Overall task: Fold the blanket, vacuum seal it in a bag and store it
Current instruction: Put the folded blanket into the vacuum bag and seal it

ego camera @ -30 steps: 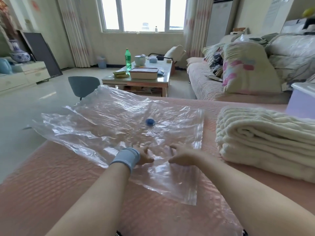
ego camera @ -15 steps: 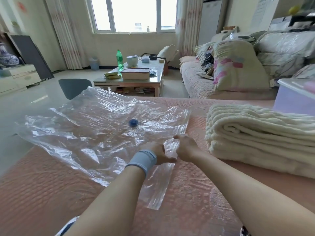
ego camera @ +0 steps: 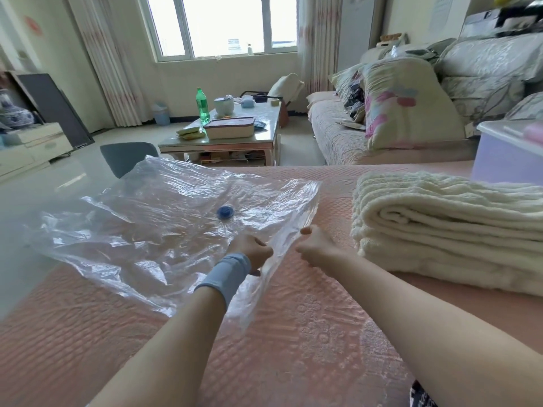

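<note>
Now, frame centre: left hand (ego camera: 252, 251) and right hand (ego camera: 316, 245), each grip clamped on mouth edge of vacuum bag (ego camera: 147, 230), spread centre-left on pink bed (ego camera: 308, 333). Folded cream blanket (ego camera: 440, 230) waits centre-right. Best practice: pinch separate layers, pull apart evenly, open mouth wide toward blanket. Half-second earlier, hands closer together.

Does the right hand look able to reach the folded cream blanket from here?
Probably yes. The folded blanket lies just beside the right hand, with only bare bed cover between them. The hand pinches the edge of the plastic bag, though, so it must let go first.
</note>
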Action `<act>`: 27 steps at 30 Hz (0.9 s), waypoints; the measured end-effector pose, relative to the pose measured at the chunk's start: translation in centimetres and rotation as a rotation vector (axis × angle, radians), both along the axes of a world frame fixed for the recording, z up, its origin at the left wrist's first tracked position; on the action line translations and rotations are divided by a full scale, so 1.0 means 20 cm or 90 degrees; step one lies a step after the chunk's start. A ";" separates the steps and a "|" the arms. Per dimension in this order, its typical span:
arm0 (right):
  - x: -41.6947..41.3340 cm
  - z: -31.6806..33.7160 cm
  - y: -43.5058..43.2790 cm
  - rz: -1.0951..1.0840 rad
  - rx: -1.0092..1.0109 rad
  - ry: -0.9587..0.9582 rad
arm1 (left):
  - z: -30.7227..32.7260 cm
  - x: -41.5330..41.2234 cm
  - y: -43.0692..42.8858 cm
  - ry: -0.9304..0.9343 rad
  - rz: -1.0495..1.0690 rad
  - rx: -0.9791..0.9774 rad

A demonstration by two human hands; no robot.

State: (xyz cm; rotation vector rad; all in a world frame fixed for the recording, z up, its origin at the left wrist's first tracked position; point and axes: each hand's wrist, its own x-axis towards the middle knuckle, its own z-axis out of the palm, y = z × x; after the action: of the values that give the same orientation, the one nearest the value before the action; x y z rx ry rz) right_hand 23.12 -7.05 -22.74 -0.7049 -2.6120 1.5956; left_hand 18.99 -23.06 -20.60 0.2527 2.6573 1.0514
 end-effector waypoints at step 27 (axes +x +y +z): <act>0.07 0.00 -0.10 0.485 0.717 0.047 | 0.28 -0.05 -0.33 0.326 0.099 0.080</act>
State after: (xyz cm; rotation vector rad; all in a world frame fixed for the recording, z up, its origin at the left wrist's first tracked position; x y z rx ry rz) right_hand 24.54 -9.09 -22.74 0.4376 -3.1774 -0.0977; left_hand 18.01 -29.67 -14.99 0.3912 3.1051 1.3582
